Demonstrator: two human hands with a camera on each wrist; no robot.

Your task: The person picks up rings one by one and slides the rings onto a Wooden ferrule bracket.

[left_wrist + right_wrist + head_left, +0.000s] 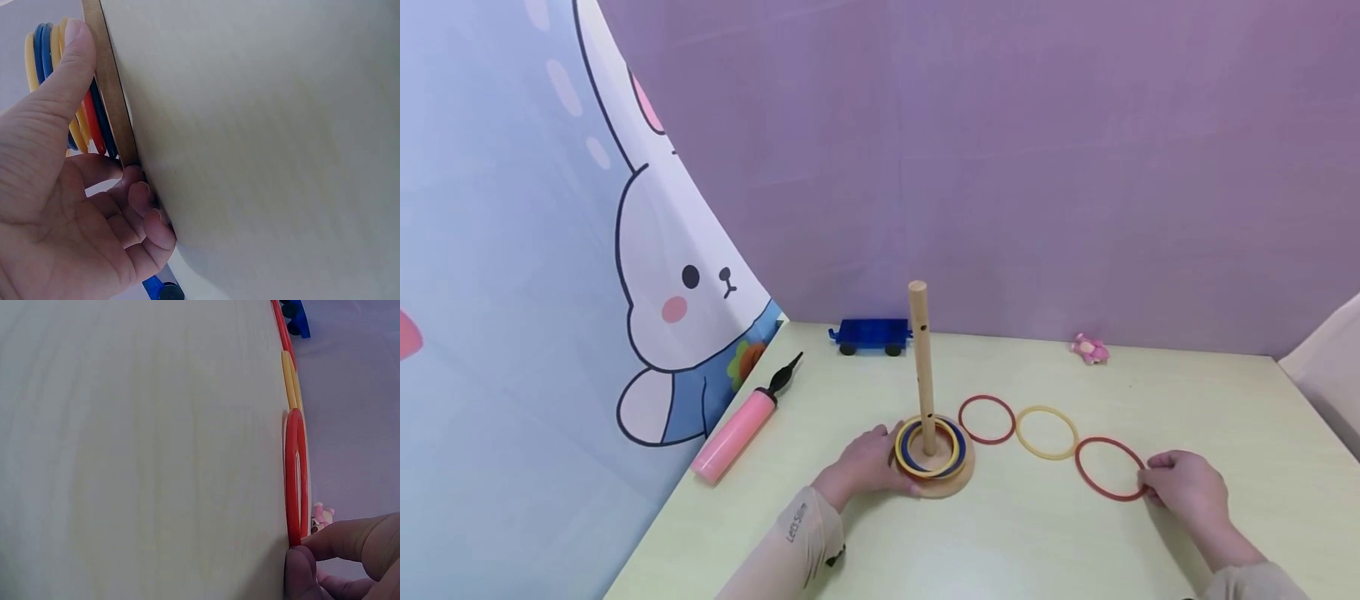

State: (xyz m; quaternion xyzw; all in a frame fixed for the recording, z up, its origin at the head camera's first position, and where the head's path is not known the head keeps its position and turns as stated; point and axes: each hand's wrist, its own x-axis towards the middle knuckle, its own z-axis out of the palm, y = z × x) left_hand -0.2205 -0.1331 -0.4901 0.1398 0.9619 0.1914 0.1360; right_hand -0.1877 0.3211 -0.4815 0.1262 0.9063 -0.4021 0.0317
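A wooden post rises from a round wooden base. Several yellow, blue and red rings are stacked around its foot. My left hand grips the left side of the base, thumb and fingers around its edge beside the stack. At the right, my right hand pinches the near right rim of a red ring between thumb and forefinger. That ring lies low over the table, slightly tilted in the right wrist view. A yellow ring and another red ring lie in a row toward the post.
A pink hand pump with a black nozzle lies at the left table edge. Behind the post stands a blue toy wagon. A small pink toy animal sits at the back right, before the purple backdrop.
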